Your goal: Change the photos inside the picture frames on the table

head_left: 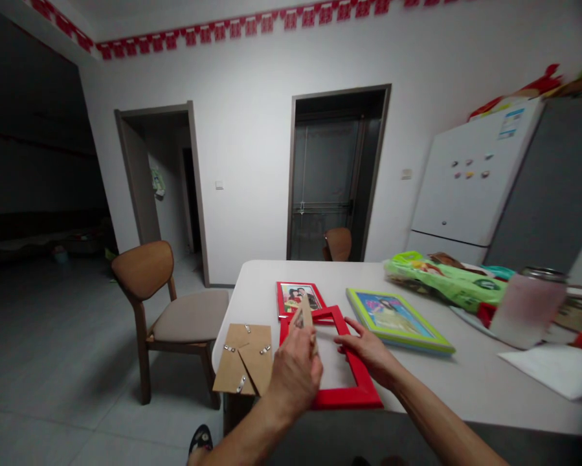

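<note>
A red picture frame (345, 397) with an open middle lies near the table's front edge. My left hand (298, 366) is closed over its left side, around a tan, tapered, flat-looking piece (306, 312) whose kind I cannot make out. My right hand (368, 349) rests across the frame's right side, fingers stretched out and apart over the opening. Behind it lies a smaller red frame with a photo (298, 298), partly overlapped. To the left is a brown backing board (232, 362) with metal clips and a slanted stand flap, at the table's corner.
A green frame with a picture (392, 317) lies right of my hands on the white table (266, 272). Farther right are a green plastic bag (446, 285), a pinkish jar (528, 310) and white paper (557, 369). A wooden chair (188, 317) stands left of the table.
</note>
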A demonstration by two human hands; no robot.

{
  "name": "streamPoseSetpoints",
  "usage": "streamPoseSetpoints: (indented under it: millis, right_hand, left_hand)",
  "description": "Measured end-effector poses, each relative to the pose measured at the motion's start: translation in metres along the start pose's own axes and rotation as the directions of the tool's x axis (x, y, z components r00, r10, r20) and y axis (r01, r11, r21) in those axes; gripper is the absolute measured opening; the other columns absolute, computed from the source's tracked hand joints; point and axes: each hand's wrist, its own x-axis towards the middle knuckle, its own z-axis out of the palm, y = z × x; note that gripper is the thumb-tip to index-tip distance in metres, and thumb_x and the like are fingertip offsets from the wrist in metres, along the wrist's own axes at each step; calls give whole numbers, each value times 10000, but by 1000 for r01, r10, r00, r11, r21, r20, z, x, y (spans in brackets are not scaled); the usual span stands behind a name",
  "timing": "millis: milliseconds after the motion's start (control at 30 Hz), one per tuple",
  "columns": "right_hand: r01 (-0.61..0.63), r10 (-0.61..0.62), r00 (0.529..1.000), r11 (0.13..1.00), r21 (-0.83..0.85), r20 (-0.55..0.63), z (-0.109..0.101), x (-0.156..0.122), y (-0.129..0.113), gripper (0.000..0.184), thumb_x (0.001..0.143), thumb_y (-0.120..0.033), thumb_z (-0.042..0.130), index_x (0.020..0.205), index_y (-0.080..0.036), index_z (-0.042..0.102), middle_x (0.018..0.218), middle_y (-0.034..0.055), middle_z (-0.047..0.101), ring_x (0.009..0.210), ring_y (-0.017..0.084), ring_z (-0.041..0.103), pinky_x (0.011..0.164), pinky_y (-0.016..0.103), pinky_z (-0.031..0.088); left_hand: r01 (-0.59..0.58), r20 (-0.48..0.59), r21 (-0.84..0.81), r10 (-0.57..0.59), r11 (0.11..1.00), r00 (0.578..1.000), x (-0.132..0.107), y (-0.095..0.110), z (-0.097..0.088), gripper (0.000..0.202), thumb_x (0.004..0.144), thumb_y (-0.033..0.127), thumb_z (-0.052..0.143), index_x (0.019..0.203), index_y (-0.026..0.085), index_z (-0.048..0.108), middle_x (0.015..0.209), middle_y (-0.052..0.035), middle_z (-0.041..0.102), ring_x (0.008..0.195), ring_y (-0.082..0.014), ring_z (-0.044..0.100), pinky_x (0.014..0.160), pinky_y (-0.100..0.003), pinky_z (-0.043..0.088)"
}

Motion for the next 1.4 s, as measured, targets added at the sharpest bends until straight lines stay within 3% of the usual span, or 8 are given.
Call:
streamPoseSetpoints:
  millis: [133, 300, 467, 733, 867, 1000, 1167, 1400]
  right_hand:
    - [-11, -37, 992, 923, -386, -118, -16, 17, 25, 597, 637, -256, 497, 1201, -101, 382, 504, -15, 564, 441, 120, 516, 418, 204, 345]
    - [-3, -187, 970, 639, -769, -158, -30, 30, 45, 468, 653, -294, 454, 1060, -82, 549, 739, 106, 643, 695, 217, 584, 600, 266, 385]
    - [11, -233, 965, 503, -864, -123, -32, 32, 53, 447, 675, -321, 426, 1050, -116, 560, 872, 124, 644, 807, 240, 579, 684, 278, 380]
    - [72, -271, 962, 394, -916, -41, -31, 27, 54, 382, 694, -293, 407, 990, -129, 586, 927, 118, 632, 848, 227, 573, 724, 271, 387]
    - [171, -429, 903, 343, -924, 8, -20, 20, 48, 377, 686, -248, 419, 984, -90, 586, 991, 147, 594, 914, 237, 534, 821, 308, 351]
    - [312, -478, 878, 516, -798, 34, 7, 13, 37, 418, 675, -242, 440, 1037, -64, 547, 992, 138, 584, 853, 199, 546, 806, 293, 370]
    - [60, -55, 998, 945, -322, 24, 47, 13, 34, 517, 634, -220, 477, 1130, -77, 451, 620, 27, 604, 484, 119, 523, 479, 226, 391]
    - [-66, 77, 980, 996, -66, 184, 77, 4, 17, 281, 596, -126, 434, 833, -97, 582, 443, -29, 511, 375, 72, 448, 395, 179, 348]
  left_hand:
    - [294, -199, -81, -305, 952, 932, -14, -45, -23, 370, 658, 84, 417, 1012, 186, 449, 802, -7, 541, 696, -136, 520, 669, -235, 411]
    - [504, -58, -168, -519, 847, 853, -43, -95, -26, 312, 649, 63, 428, 944, 158, 467, 641, 38, 548, 567, -104, 530, 519, -174, 379]
    - [492, 26, 23, -493, 870, 870, -51, -95, -26, 295, 656, 112, 451, 940, 186, 482, 612, 46, 540, 597, -119, 535, 538, -182, 355]
    - [391, 112, 344, -451, 853, 885, -47, -84, -31, 332, 700, 213, 429, 1022, 151, 479, 926, -68, 580, 863, -187, 527, 741, -241, 368]
    - [372, 126, 383, -446, 846, 886, -46, -85, -29, 317, 703, 237, 440, 1004, 155, 493, 959, -74, 572, 899, -193, 520, 779, -248, 362]
    - [355, 127, 413, -439, 839, 889, -45, -83, -30, 326, 692, 230, 453, 1006, 152, 494, 970, -77, 562, 924, -193, 507, 807, -255, 355]
    - [306, 132, 414, -389, 857, 912, -43, -72, -28, 368, 680, 242, 461, 1032, 137, 489, 1031, -90, 526, 993, -205, 458, 864, -287, 334]
    - [89, 227, 220, -140, 971, 964, -43, -62, 2, 652, 597, 215, 534, 1215, 100, 358, 1307, -126, 307, 1195, -258, 252, 994, -371, 217]
